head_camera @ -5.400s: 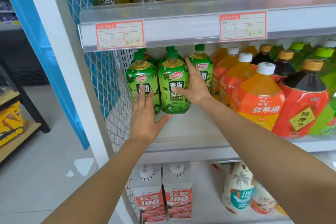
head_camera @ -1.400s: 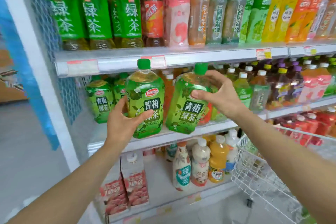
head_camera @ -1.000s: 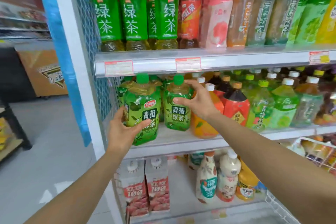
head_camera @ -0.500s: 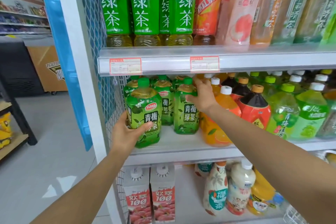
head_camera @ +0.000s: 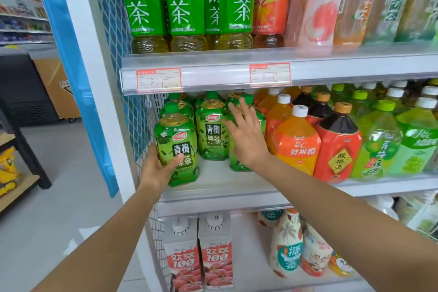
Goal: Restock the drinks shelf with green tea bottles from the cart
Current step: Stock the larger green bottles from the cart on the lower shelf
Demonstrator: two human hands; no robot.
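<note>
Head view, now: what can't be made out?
- Head view: label of the green tea bottle behind the right hand, covered by that hand; contact unclear.
- Head view: price tags, print blurred.
- Head view: rear green tea bottles, count hidden by the front row.
- Head view: top-shelf bottles, caps cut off by the top edge.
- The cart: out of frame.

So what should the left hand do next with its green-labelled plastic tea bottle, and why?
Probably slide the green-labelled plastic tea bottle a little back and let go: the left hand grips it standing on the white shelf, nearer the front edge than the green bottle beside it, while the right hand is open.
</note>
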